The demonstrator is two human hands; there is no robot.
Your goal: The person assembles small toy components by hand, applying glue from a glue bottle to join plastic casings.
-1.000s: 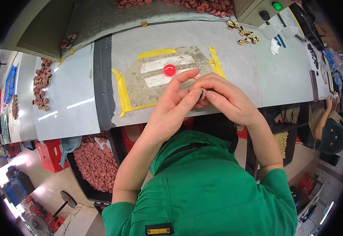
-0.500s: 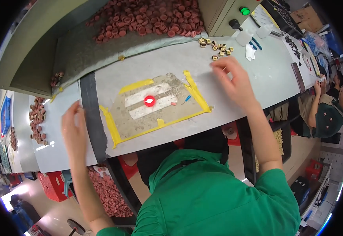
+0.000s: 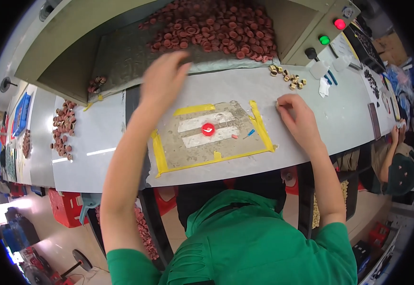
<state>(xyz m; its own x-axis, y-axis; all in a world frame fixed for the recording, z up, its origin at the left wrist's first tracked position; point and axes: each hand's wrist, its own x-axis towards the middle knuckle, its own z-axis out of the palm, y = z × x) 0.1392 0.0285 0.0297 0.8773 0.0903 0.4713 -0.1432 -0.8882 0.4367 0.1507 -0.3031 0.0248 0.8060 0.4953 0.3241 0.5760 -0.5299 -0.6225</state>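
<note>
My left hand (image 3: 165,78) reaches over the front edge of the recess, close to a heap of small reddish-pink round cups (image 3: 211,35). Its thumb and fingers stand apart, slightly smeared, and nothing shows between them. To the right of the taped work area, my right hand (image 3: 301,122) hovers over the table with thumb and fingertips pinched together; whatever is in the pinch is too small to name. Between the hands a red round pot with white inside (image 3: 208,129) sits on white strips. A small blue piece (image 3: 251,132) and a pink bit (image 3: 234,137) lie beside it.
Yellow tape (image 3: 264,128) borders the work area. Several cream-and-dark small pieces (image 3: 292,78) lie at the back right, near blue-handled pliers (image 3: 331,77). More pink pieces (image 3: 63,128) are spread at the left. A co-worker (image 3: 402,166) sits at the far right.
My left hand has moved from the table's left side up and right to the heap. My right hand has drawn back from the cream-and-dark pieces. The view has shifted left.
</note>
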